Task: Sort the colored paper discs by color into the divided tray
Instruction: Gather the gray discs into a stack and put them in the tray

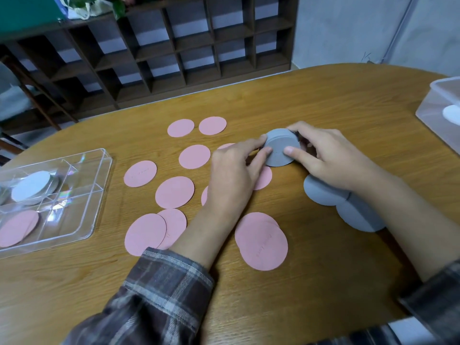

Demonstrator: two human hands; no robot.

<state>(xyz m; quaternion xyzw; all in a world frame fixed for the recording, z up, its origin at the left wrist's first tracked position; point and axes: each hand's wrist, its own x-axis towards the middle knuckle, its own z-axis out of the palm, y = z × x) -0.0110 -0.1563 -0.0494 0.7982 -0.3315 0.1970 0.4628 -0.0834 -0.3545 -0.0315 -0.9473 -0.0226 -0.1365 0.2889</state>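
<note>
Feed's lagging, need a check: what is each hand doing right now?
Left hand: grip closed on the stack of gray discs.
Right hand: grip closed on the same stack of gray discs.

Both arms wear a loose plaid flannel shirt, dark brown-grey with pale crossing stripes; the left sleeve's cuff [174, 267] is pushed back above the wrist, forearms bare.

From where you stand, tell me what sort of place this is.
Probably a room at home or a small office, not a workshop: a rounded wooden table, a dark cubbyhole shelf against the wall with a plant on top, and part of a chair at the left.
</note>
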